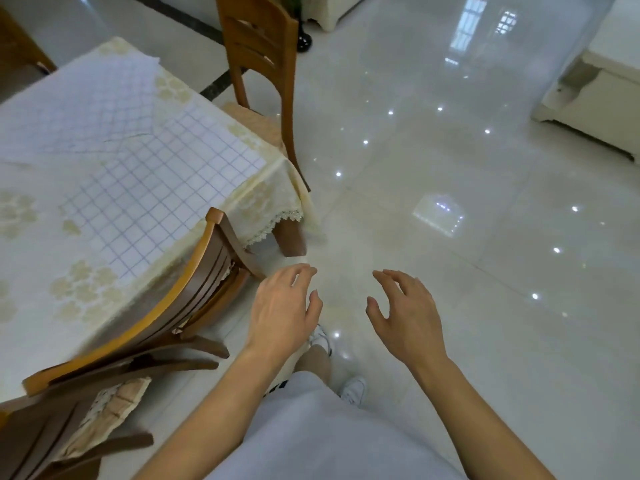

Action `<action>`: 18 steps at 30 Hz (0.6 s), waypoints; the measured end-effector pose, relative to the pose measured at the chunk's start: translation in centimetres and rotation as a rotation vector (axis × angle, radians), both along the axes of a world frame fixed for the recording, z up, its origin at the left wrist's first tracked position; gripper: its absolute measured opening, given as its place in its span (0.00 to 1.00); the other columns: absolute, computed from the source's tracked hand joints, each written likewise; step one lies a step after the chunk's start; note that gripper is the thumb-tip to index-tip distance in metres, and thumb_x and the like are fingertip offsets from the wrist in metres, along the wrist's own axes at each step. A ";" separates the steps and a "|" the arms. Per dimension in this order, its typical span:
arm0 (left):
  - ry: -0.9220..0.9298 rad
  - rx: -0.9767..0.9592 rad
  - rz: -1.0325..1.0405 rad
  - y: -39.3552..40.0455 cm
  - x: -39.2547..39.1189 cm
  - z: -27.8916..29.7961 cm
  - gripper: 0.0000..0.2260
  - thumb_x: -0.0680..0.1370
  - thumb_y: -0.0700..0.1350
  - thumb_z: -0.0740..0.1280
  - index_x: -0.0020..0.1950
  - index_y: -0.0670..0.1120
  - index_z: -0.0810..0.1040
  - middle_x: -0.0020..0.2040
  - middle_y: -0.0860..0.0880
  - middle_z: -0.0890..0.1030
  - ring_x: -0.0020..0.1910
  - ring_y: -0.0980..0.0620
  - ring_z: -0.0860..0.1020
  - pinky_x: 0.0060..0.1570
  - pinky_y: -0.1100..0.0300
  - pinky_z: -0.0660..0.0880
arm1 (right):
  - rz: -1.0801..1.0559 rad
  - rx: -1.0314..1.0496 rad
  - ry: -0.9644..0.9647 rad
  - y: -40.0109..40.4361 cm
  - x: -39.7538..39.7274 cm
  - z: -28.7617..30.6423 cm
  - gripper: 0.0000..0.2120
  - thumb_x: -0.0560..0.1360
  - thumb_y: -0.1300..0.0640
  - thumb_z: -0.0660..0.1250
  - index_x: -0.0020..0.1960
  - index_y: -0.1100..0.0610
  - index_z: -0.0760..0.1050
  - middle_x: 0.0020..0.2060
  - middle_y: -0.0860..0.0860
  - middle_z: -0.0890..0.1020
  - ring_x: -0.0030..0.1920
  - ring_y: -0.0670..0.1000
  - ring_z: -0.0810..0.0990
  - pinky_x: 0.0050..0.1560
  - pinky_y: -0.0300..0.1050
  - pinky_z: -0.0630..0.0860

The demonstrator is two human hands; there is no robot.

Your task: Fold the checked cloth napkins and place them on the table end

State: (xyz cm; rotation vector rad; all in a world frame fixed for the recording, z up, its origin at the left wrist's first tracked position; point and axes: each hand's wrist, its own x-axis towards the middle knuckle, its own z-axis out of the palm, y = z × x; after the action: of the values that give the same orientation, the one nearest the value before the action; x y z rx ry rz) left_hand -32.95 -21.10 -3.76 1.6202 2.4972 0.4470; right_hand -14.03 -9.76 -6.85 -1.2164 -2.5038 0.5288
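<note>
Two checked cloth napkins lie spread flat on the table [31, 299], which is covered by a cream floral tablecloth. The nearer napkin [156, 188] is white with blue grid lines and reaches toward the table corner. The farther napkin [86, 105] has a finer, paler check and overlaps it at the back. My left hand [284, 306] and my right hand [405, 313] hover over the floor to the right of the table, fingers loosely spread, holding nothing. Both are well clear of the napkins.
A wooden chair [194, 296] is tucked in at the table's near side, another chair [263, 74] stands at the table end, and a third chair [45, 441] is at the lower left. Glossy tiled floor [450, 202] stretches right. Cream furniture [595, 98] stands at the far right.
</note>
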 end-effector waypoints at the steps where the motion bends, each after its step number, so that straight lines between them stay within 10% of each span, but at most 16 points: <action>1: -0.007 0.012 0.025 0.5 -0.7 -0.1 0.14 0.77 0.45 0.65 0.62 0.45 0.78 0.58 0.48 0.81 0.54 0.47 0.79 0.52 0.51 0.77 | 0.023 0.009 -0.002 0.8 -1.1 0.0 0.20 0.76 0.53 0.70 0.66 0.56 0.77 0.60 0.55 0.80 0.59 0.58 0.79 0.61 0.60 0.76; 18: -0.006 0.113 0.394 7.9 -20.8 1.5 0.16 0.77 0.47 0.63 0.63 0.44 0.78 0.61 0.47 0.81 0.59 0.47 0.78 0.61 0.49 0.75 | 0.439 0.060 -0.037 12.9 -27.4 1.4 0.22 0.77 0.47 0.62 0.66 0.56 0.78 0.60 0.55 0.81 0.59 0.57 0.79 0.60 0.59 0.77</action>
State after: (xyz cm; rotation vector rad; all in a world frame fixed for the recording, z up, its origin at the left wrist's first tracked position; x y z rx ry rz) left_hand -53.74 -13.20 -2.31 1.1476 2.8362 0.6436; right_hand -41.41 3.12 -5.49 -0.6562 -2.8055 0.5292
